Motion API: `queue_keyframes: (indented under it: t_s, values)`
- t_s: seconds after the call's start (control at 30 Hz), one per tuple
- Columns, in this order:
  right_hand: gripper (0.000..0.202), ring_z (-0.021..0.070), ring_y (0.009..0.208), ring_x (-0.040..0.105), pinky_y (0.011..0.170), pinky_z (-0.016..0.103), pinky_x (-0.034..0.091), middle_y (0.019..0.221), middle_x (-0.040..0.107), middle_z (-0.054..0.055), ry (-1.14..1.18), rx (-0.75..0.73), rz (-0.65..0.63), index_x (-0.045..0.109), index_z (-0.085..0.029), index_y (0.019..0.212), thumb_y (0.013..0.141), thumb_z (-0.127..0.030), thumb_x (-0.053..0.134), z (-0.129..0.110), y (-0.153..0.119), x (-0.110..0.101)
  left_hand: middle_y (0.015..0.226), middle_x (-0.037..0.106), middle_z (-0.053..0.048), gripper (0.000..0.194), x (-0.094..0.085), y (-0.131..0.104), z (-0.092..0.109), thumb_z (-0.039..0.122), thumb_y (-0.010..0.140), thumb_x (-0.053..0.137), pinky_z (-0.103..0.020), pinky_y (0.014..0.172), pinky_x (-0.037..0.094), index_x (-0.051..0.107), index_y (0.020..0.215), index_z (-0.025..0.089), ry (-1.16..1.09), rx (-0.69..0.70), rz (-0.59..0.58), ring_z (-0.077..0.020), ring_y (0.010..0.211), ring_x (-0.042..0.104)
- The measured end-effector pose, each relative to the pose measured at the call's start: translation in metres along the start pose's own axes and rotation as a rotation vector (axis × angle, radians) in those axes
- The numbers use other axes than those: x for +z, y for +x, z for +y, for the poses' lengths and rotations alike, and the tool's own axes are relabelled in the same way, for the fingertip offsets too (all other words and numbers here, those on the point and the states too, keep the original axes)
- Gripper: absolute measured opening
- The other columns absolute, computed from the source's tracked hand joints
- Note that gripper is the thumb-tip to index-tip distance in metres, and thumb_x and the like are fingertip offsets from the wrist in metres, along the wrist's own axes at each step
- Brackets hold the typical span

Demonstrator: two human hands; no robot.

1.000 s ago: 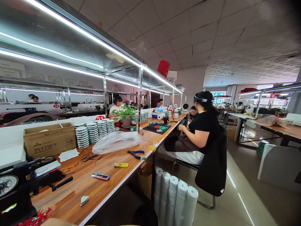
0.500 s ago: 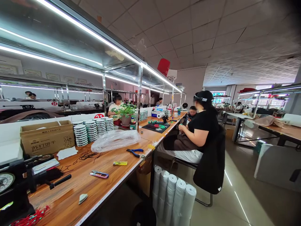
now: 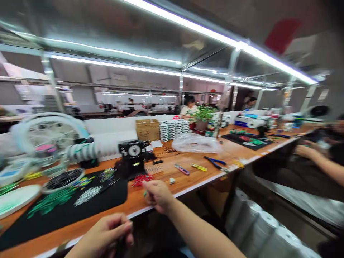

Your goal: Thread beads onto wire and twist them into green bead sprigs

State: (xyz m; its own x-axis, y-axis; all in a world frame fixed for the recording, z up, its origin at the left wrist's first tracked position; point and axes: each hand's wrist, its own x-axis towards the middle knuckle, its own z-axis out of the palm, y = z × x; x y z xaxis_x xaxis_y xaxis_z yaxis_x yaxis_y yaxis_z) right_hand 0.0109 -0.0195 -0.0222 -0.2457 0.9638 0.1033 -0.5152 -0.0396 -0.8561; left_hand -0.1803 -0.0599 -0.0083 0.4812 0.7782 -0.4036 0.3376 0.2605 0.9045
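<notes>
My right hand (image 3: 159, 196) is closed over the front edge of the wooden table (image 3: 158, 168), with a small green bit showing at its fingers, too blurred to name. Close behind it lies a pile of red corded pieces (image 3: 142, 180). Lower in view, my left hand (image 3: 109, 231) is curled, thumb against the fingers; whatever it holds, if anything, is hidden. A black mat (image 3: 107, 199) to the left carries green pieces (image 3: 53, 202), pale slender pieces (image 3: 88, 195) and a round dish (image 3: 63, 179) of dark pieces. Behind the red pile stands a black device with a dial (image 3: 133, 152).
Thread snips (image 3: 182, 169), a yellow cutter-like tool (image 3: 199, 167) and blue-handled pliers (image 3: 215, 162) lie to the right. Behind are a clear plastic bag (image 3: 195, 143), stacked spools (image 3: 174, 129) and a cardboard box (image 3: 147, 130). A co-worker's arm (image 3: 319, 159) shows at right, above white rolls (image 3: 264, 216).
My view has swung left and down. Both my hands and the black mat have come into view, while the co-worker and the tools have shifted rightward in the picture.
</notes>
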Motion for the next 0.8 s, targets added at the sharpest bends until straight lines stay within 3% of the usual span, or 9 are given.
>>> queue_keyframes:
  t_s: [0.07,0.2,0.33,0.57,0.8]
  values:
    - [0.052,0.0011,0.031,0.017,0.033,0.019,0.007,0.037,0.031,-0.011,0.046,0.005,-0.012,0.037,-0.018,0.053,0.064,-0.053,0.073,0.004,0.001,-0.003,0.073,0.068,-0.006,0.041,0.000,-0.010,0.001,0.054,0.074,0.066,-0.020,0.047,0.039,0.063,0.078,0.013,-0.119,0.091,0.022,-0.0112,0.055,0.055]
    - [0.049,0.0009,0.035,0.015,0.035,0.019,0.007,0.042,0.029,-0.011,0.079,0.026,-0.036,0.036,-0.017,0.055,0.070,-0.048,0.072,0.010,0.000,-0.006,0.076,0.069,-0.009,0.037,0.002,-0.017,0.006,0.042,0.066,0.076,-0.023,0.056,0.046,0.064,0.083,0.011,-0.303,0.103,0.006,-0.0178,0.071,0.063]
    - [0.048,0.0010,0.036,0.014,0.035,0.019,0.006,0.043,0.027,-0.011,0.062,0.029,-0.034,0.037,-0.017,0.056,0.072,-0.046,0.071,0.010,-0.002,-0.005,0.072,0.069,-0.009,0.029,0.001,-0.018,0.000,0.030,0.064,0.077,-0.025,0.060,0.048,0.064,0.080,0.009,-0.299,0.117,0.010,-0.0179,0.067,0.065]
    - [0.048,0.0009,0.035,0.016,0.035,0.019,0.006,0.044,0.028,-0.010,0.036,0.020,-0.035,0.037,-0.017,0.055,0.073,-0.045,0.071,0.012,-0.002,-0.003,0.066,0.069,-0.008,0.028,0.003,-0.007,-0.015,0.032,0.064,0.076,-0.026,0.057,0.048,0.064,0.075,0.009,-0.267,0.124,0.061,-0.0177,0.061,0.064]
    - [0.048,0.0011,0.035,0.017,0.035,0.019,0.007,0.043,0.029,-0.010,0.041,0.021,-0.041,0.037,-0.017,0.054,0.073,-0.045,0.071,0.011,-0.002,-0.005,0.070,0.071,-0.011,0.030,0.003,-0.005,-0.016,0.034,0.064,0.076,-0.026,0.055,0.048,0.065,0.074,0.009,-0.212,0.114,0.074,-0.0192,0.064,0.065]
